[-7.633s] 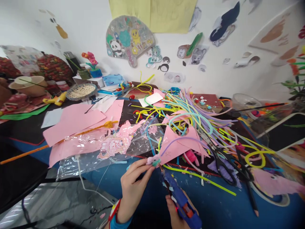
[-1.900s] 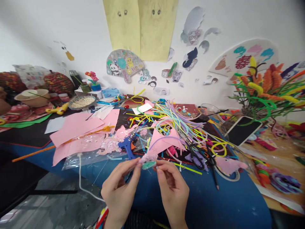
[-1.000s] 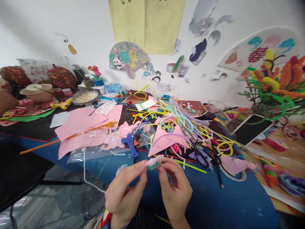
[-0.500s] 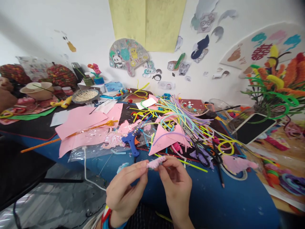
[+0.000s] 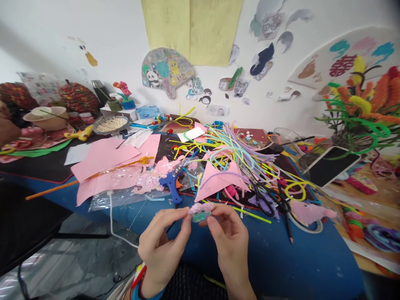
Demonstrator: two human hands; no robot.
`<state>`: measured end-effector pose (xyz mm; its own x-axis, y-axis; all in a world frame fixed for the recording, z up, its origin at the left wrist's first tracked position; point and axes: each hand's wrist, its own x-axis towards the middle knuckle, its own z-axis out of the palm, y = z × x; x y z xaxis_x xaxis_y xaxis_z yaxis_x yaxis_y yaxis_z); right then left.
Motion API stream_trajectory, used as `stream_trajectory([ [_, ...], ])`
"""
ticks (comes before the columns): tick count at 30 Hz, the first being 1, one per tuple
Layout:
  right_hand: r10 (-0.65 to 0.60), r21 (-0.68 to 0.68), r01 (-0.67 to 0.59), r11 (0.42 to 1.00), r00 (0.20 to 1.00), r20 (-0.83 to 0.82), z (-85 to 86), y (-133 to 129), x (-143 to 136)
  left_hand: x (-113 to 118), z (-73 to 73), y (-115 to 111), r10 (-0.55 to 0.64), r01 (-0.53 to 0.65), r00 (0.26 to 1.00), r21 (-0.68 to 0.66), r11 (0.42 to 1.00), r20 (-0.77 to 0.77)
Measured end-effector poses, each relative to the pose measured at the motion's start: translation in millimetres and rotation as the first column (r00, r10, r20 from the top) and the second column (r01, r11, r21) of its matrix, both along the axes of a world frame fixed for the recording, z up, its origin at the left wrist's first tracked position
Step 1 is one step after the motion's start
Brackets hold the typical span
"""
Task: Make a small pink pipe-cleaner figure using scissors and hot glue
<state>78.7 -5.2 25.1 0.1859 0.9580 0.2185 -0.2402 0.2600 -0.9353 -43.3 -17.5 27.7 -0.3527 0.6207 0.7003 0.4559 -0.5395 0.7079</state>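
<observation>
A small fuzzy craft piece (image 5: 201, 211), pink along the top and pale green beneath, is held up over the table's front edge. My left hand (image 5: 165, 241) pinches its left end between thumb and fingers. At the other end, my right hand (image 5: 229, 237) grips it with thumb and forefinger; the remaining fingers curl inward. Just beyond the hands lie a blue glue gun (image 5: 171, 185) on a clear plastic bag and a cut pink paper sheet (image 5: 208, 183).
Pipe cleaners (image 5: 237, 143) in many colours lie heaped at the middle. Black scissors (image 5: 265, 200), a pencil (image 5: 289, 231) and a pink fuzzy shape (image 5: 309, 211) lie right. A phone (image 5: 333, 166) leans beside fuzzy flowers (image 5: 368, 104). Another person's hand (image 5: 8, 125) shows far left.
The craft piece has been tilted between my fingers, so its pale green side now shows below the pink edge. Both hands stay in nearly the same place.
</observation>
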Motion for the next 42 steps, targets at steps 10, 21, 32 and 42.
stream_trajectory([
  [10, -0.034, -0.098, 0.058, 0.994, 0.972, 0.233, -29.5, -13.4, 29.1, -10.1, -9.1, 13.5, -0.259, 0.271, 0.962, -0.417, 0.868, 0.085],
  [21, -0.505, 0.403, 0.372, 0.836, 0.233, 0.831, -86.4, 13.3, 105.4, 1.5, -23.7, 36.9, -0.259, 0.415, 0.896, -0.478, 0.774, 0.36],
  [32, -0.374, 0.165, 0.402, 0.901, 0.524, 0.765, -69.3, 13.6, 111.4, 15.0, -24.7, 44.0, -0.245, 0.517, 0.802, -0.428, 0.741, 0.546],
  [42, -0.361, 0.285, 0.272, 0.919, 0.87, 0.335, -38.7, -13.4, 26.4, 39.1, -8.9, 26.6, -0.195, 0.434, 0.809, -0.339, 0.834, 0.555],
])
